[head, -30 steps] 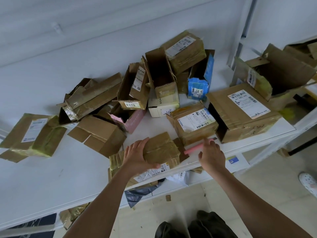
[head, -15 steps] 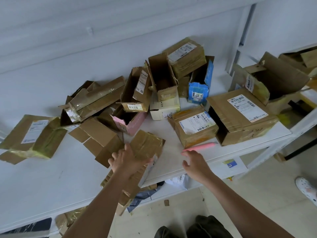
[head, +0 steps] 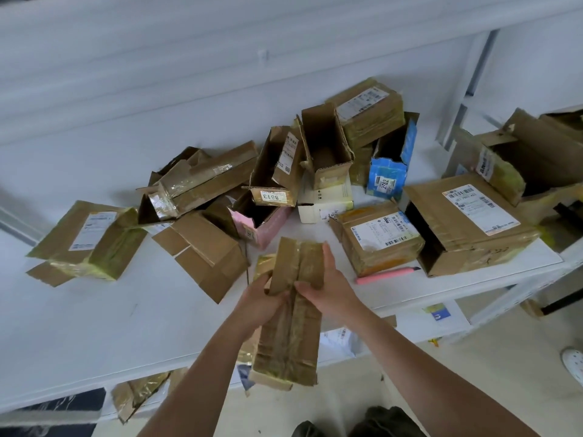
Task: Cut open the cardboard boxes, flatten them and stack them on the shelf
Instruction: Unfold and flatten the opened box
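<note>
Taped box held over table edge.
Your left hand and right hand both clasp it, probably to flatten; cutter idle.

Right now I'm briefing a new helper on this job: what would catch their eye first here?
First, the taped cardboard box at the centre front, gripped by the left hand and the right hand over the edge of the white shelf. Behind it lies a jumble of opened and sealed boxes, with the blue box and the pink box standing out. A pink cutter lies just right of the hands.
</note>
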`<action>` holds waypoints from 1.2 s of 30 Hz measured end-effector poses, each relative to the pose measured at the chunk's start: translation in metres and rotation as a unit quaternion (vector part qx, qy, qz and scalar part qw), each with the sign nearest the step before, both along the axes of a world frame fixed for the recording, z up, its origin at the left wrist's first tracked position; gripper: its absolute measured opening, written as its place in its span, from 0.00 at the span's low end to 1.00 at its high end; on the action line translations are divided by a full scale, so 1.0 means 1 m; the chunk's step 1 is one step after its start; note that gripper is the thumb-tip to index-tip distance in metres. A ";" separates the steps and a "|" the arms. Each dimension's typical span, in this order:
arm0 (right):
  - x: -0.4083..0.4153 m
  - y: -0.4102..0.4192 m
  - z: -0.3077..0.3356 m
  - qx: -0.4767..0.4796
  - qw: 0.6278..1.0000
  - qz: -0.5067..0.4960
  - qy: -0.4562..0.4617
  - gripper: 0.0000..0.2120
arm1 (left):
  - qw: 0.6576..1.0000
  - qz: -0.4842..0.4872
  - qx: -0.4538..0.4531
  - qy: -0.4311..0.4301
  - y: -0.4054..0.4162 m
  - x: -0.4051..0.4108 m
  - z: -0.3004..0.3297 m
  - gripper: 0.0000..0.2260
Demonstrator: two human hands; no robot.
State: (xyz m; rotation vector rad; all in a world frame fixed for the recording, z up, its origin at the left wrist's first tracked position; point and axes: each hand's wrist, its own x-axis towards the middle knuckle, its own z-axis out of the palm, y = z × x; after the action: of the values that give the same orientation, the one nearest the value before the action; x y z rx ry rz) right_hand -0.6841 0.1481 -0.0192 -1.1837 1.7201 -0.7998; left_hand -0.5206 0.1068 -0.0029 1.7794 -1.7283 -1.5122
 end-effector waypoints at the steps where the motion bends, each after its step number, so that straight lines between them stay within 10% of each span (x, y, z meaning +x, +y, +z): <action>1: -0.001 -0.004 0.002 -0.008 1.000 -0.007 0.017 0.52 | 0.999 -0.013 -0.039 -0.011 0.000 -0.002 0.004 0.22; 23: -0.023 -0.014 0.038 -0.197 0.969 -0.136 0.057 0.44 | 0.943 -0.006 -0.330 -0.046 0.000 -0.024 0.034 0.28; 36: -0.032 0.000 0.043 -0.161 0.984 -0.074 0.005 0.45 | 0.953 -0.014 -0.302 0.021 0.006 -0.023 0.024 0.28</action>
State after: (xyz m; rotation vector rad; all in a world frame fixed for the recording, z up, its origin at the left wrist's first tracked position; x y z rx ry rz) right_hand -0.7166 0.1480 0.0237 -1.2822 1.7468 -1.1985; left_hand -0.5436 0.1132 0.0207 1.3925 -1.9223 -0.8722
